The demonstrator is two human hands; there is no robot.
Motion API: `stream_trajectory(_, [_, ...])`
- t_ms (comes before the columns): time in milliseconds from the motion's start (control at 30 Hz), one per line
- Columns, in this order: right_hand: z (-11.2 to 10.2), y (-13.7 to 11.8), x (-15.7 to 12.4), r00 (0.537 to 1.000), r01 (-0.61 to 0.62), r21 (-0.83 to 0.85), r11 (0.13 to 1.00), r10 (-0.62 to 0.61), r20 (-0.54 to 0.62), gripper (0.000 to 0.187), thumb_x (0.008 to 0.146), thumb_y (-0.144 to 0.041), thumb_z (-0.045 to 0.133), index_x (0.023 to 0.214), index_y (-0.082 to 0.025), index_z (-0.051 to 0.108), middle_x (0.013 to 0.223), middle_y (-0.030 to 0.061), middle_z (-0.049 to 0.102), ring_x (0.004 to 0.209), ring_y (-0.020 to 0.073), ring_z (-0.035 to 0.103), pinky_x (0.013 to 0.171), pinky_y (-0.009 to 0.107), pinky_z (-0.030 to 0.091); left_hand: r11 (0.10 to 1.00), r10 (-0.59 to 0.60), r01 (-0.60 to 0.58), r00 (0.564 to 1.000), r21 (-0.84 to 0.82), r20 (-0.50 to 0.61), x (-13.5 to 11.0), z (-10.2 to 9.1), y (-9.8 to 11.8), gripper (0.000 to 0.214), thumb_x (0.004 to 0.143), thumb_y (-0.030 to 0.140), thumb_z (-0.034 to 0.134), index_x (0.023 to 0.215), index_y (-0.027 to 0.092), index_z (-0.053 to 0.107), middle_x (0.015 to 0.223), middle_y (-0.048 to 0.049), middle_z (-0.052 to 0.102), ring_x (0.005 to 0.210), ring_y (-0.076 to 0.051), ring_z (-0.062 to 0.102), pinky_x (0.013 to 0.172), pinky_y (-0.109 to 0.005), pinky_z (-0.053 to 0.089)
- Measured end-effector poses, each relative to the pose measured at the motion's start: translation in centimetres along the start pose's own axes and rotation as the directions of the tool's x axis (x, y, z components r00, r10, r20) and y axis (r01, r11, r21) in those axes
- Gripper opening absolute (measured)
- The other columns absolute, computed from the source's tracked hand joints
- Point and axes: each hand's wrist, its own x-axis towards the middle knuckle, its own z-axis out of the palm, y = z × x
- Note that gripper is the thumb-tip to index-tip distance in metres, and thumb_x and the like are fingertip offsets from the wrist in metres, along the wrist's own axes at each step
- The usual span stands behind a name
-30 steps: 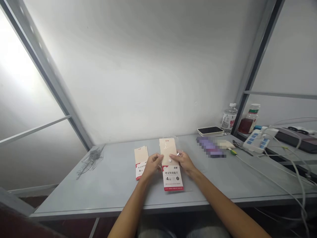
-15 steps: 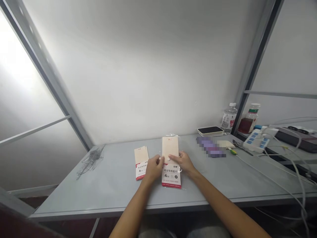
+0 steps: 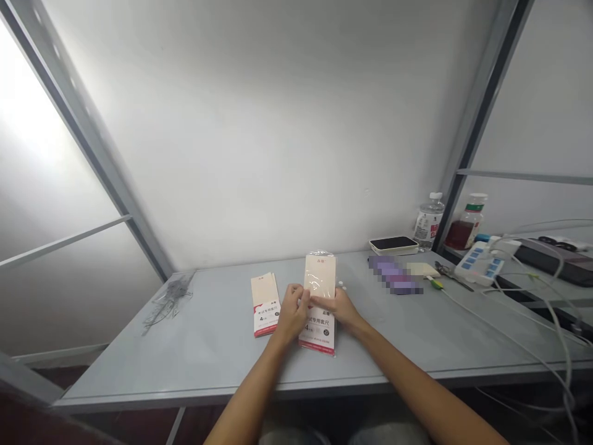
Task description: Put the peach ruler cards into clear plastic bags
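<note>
Both my hands grip a ruler-set packet (image 3: 320, 275), cream above and white with a red band below, in a clear plastic sleeve. It stands roughly upright in front of me over the middle of the desk. My left hand (image 3: 295, 310) is closed on its left edge, fingers bent and thumb on the front. Across the front reaches a finger of my right hand (image 3: 343, 310), which clasps the right edge; its other fingers are partly hidden behind. To the left lies a small pile of matching ruler-set packets (image 3: 265, 296), close to my left hand but apart from it.
Crumpled clear plastic (image 3: 171, 300) lies at the desk's left. On the right are a boxed black-topped device (image 3: 393, 245), a blurred purple item (image 3: 393, 275), scissors (image 3: 454, 276), a white power strip (image 3: 479, 262) with trailing cables, a water bottle (image 3: 428, 222) and a jar (image 3: 464, 225).
The packet has tilted a little, its top shifting right and its bottom left. My right finger has slid lower on the front. White dots now show on the desk beside my right hand.
</note>
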Motion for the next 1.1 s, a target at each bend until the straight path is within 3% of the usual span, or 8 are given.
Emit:
stream_trajectory(200, [0.1, -0.5, -0.6, 1.000, -0.020, 0.020, 1.000, 0.019, 0.021, 0.040, 0.058, -0.039, 0.071, 0.087, -0.012, 0.066, 0.084, 0.0109, 0.070, 0.075, 0.0266, 0.064, 0.065, 0.035, 0.050, 0.956, -0.144, 0.177, 0.978, -0.234, 0.148, 0.3, 0.2, -0.8, 0.035, 0.078, 0.053, 0.041, 0.093, 0.021, 0.039, 0.072, 0.0018, 0.051, 0.057, -0.011, 0.053, 0.049, -0.022, 0.042])
stream_trajectory(367, [0.1, -0.3, -0.5, 0.999, -0.032, -0.001, 0.999, 0.032, -0.002, 0.041, 0.064, -0.048, 0.064, 0.082, -0.011, 0.066, 0.073, 0.0104, 0.069, 0.064, 0.0240, 0.064, 0.056, 0.032, 0.049, 0.913, -0.164, 0.250, 0.948, -0.321, 0.272, 0.2, 0.0, -0.3, 0.042, 0.076, 0.056, 0.043, 0.084, 0.015, 0.050, 0.068, -0.0025, 0.056, 0.058, -0.013, 0.055, 0.052, -0.024, 0.043])
stream_trajectory(567, [-0.1, -0.1, -0.2, 1.000, -0.010, -0.102, 0.995, 0.008, -0.020, 0.041, 0.066, -0.053, 0.059, 0.072, -0.013, 0.065, 0.064, 0.0085, 0.067, 0.055, 0.0212, 0.061, 0.050, 0.030, 0.046, 0.910, -0.177, 0.253, 0.953, -0.328, 0.245, 0.4, -0.1, -0.3, 0.045, 0.073, 0.058, 0.046, 0.074, 0.013, 0.051, 0.066, -0.0034, 0.055, 0.059, -0.013, 0.053, 0.053, -0.024, 0.042])
stream_trajectory(733, [-0.1, 0.2, 0.0, 0.998, 0.042, -0.299, 0.953, -0.055, -0.035, 0.044, 0.067, -0.057, 0.055, 0.061, -0.014, 0.061, 0.059, 0.0070, 0.065, 0.052, 0.0191, 0.058, 0.047, 0.028, 0.042, 0.944, -0.201, 0.237, 0.965, -0.229, 0.171, 0.5, 0.0, -0.6, 0.045, 0.073, 0.059, 0.044, 0.069, 0.015, 0.048, 0.062, -0.0010, 0.053, 0.054, -0.011, 0.049, 0.050, -0.022, 0.039])
stream_trajectory(833, [0.0, 0.4, 0.0, 0.990, 0.074, -0.466, 0.882, -0.122, -0.073, 0.044, 0.072, -0.056, 0.048, 0.068, -0.015, 0.061, 0.063, 0.0060, 0.064, 0.057, 0.0191, 0.057, 0.050, 0.028, 0.042, 0.969, -0.214, 0.226, 0.970, -0.102, 0.117, 0.5, 0.0, -0.6, 0.042, 0.076, 0.057, 0.040, 0.068, 0.016, 0.048, 0.061, 0.0001, 0.052, 0.054, -0.011, 0.049, 0.050, -0.023, 0.038])
stream_trajectory(967, [-0.4, 0.4, -0.1, 0.954, 0.042, -0.710, 0.703, -0.240, -0.181, 0.038, 0.080, -0.048, 0.040, 0.093, -0.017, 0.058, 0.071, 0.0047, 0.062, 0.065, 0.0201, 0.057, 0.063, 0.031, 0.043, 0.956, -0.245, 0.246, 0.969, 0.160, -0.023, 0.4, -0.2, -1.1, 0.042, 0.078, 0.054, 0.036, 0.064, 0.017, 0.050, 0.063, -0.0028, 0.054, 0.060, -0.015, 0.051, 0.054, -0.026, 0.036])
stream_trajectory(1100, [-1.5, 0.4, 0.2, 0.913, -0.075, -0.876, 0.476, -0.322, -0.253, 0.035, 0.080, -0.034, 0.041, 0.108, -0.016, 0.053, 0.103, 0.0126, 0.057, 0.103, 0.0275, 0.047, 0.088, 0.040, 0.031, 0.848, -0.279, 0.316, 0.949, 0.426, -0.147, 0.1, -0.4, -1.4, 0.037, 0.076, 0.051, 0.043, 0.065, 0.017, 0.050, 0.068, -0.0079, 0.055, 0.070, -0.023, 0.054, 0.061, -0.031, 0.035])
